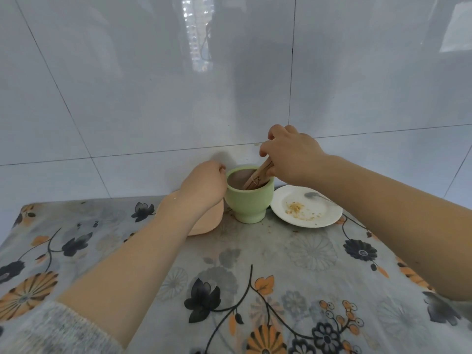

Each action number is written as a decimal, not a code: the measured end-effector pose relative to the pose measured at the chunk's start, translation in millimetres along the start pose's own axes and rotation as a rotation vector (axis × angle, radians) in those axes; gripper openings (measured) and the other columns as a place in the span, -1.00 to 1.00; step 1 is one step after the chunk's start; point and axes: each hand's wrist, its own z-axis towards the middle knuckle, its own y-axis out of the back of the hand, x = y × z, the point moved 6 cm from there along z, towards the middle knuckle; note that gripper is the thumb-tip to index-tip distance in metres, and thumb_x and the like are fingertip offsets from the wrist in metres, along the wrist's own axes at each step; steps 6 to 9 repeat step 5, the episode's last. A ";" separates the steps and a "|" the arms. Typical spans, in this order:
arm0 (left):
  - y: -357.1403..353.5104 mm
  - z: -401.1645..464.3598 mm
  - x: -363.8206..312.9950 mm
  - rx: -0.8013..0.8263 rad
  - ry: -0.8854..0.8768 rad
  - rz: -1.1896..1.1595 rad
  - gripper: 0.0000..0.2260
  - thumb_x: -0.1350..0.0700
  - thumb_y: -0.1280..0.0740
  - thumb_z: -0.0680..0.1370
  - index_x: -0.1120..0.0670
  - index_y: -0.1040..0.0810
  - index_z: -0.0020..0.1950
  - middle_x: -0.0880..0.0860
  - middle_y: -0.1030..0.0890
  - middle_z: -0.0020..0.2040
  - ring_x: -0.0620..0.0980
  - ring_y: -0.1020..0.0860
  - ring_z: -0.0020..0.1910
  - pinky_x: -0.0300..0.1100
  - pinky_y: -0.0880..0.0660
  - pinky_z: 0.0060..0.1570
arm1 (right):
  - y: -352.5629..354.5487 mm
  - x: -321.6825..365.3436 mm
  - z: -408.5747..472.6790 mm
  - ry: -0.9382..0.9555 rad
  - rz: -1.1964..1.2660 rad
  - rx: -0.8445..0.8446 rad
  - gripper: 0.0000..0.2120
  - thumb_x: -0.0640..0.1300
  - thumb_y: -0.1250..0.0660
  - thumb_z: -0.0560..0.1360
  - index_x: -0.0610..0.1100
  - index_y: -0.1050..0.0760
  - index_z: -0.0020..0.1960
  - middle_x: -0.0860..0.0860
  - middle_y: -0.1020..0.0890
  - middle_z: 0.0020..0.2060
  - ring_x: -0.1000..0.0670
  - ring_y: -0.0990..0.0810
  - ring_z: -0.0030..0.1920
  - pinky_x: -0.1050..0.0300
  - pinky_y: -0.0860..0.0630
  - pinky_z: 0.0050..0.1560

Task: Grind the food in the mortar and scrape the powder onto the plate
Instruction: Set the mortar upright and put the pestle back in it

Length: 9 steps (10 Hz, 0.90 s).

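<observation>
A pale green mortar (250, 203) stands upright near the back of the table, its inside dark brownish. A wooden pestle (256, 178) leans into it, tilted to the right. My right hand (291, 154) is closed around the pestle's upper end, above the mortar's right rim. My left hand (203, 186) grips the mortar's left side. To the right of the mortar sits a white plate (329, 214) with a little yellowish powder (295, 208) and crumbs on it. A metal spoon (313, 194) lies on the plate's far part, its handle hidden behind my right forearm.
A peach-coloured board or dish (207, 221) lies left of the mortar, mostly under my left wrist. The table wears a flowered cloth (255, 277). A glossy tiled wall (229, 85) rises right behind the mortar. Crumbs dot the cloth around the mortar's foot.
</observation>
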 end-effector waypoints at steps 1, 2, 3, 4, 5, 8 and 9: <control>5.2 -1.3 -2.2 -0.046 -0.025 0.021 -0.68 0.17 -0.05 0.61 0.16 -0.48 0.27 0.17 -0.54 0.25 0.14 -0.46 0.23 -0.04 -0.39 0.17 | 6.3 -1.1 -2.3 -0.013 0.070 -0.038 -0.62 0.00 -0.31 0.50 -0.05 -0.44 0.29 -0.11 -0.41 0.23 -0.15 -0.37 0.21 -0.01 -0.36 0.12; 13.4 -3.9 -5.3 -0.095 -0.031 0.025 -0.67 0.15 -0.06 0.60 0.12 -0.46 0.30 0.13 -0.53 0.27 0.12 -0.46 0.25 -0.04 -0.40 0.17 | 18.5 -1.9 -7.0 -0.039 0.147 -0.166 -0.62 0.04 -0.29 0.50 -0.09 -0.46 0.25 -0.12 -0.45 0.21 -0.16 -0.39 0.20 -0.02 -0.34 0.14; 25.3 -5.8 -9.8 -0.174 -0.055 -0.007 -0.71 0.11 -0.11 0.58 0.09 -0.50 0.23 0.08 -0.57 0.20 0.09 -0.50 0.17 -0.08 -0.43 0.07 | 29.5 -3.8 -12.5 -0.058 0.240 -0.263 -0.68 0.04 -0.26 0.52 -0.13 -0.48 0.18 -0.12 -0.47 0.17 -0.15 -0.42 0.16 0.01 -0.36 0.09; 38.5 -10.3 -18.9 -0.199 -0.075 -0.081 -0.80 0.07 -0.17 0.55 0.08 -0.54 0.04 0.04 -0.60 -0.03 0.04 -0.52 -0.05 -0.12 -0.45 -0.10 | 40.1 -5.9 -17.1 -0.083 0.349 -0.291 -0.75 0.03 -0.23 0.54 -0.15 -0.50 0.03 -0.10 -0.53 0.01 -0.11 -0.49 0.02 0.02 -0.45 -0.03; 56.4 -10.0 -31.0 -0.226 -0.101 -0.234 -0.80 0.03 -0.20 0.55 0.13 -0.53 -0.09 -0.03 -0.49 -0.28 0.01 -0.47 -0.20 -0.19 -0.37 -0.31 | 54.6 -10.1 -18.5 -0.124 0.597 -0.317 -0.76 0.01 -0.23 0.54 -0.16 -0.45 -0.15 -0.03 -0.53 -0.23 -0.07 -0.50 -0.17 0.08 -0.41 -0.22; 56.4 -10.0 -31.0 -0.226 -0.101 -0.234 -0.80 0.03 -0.20 0.55 0.13 -0.53 -0.09 -0.03 -0.49 -0.28 0.01 -0.47 -0.20 -0.19 -0.37 -0.31 | 54.6 -10.1 -18.5 -0.124 0.597 -0.317 -0.76 0.01 -0.23 0.54 -0.16 -0.45 -0.15 -0.03 -0.53 -0.23 -0.07 -0.50 -0.17 0.08 -0.41 -0.22; 56.4 -10.0 -31.0 -0.226 -0.101 -0.234 -0.80 0.03 -0.20 0.55 0.13 -0.53 -0.09 -0.03 -0.49 -0.28 0.01 -0.47 -0.20 -0.19 -0.37 -0.31 | 54.6 -10.1 -18.5 -0.124 0.597 -0.317 -0.76 0.01 -0.23 0.54 -0.16 -0.45 -0.15 -0.03 -0.53 -0.23 -0.07 -0.50 -0.17 0.08 -0.41 -0.22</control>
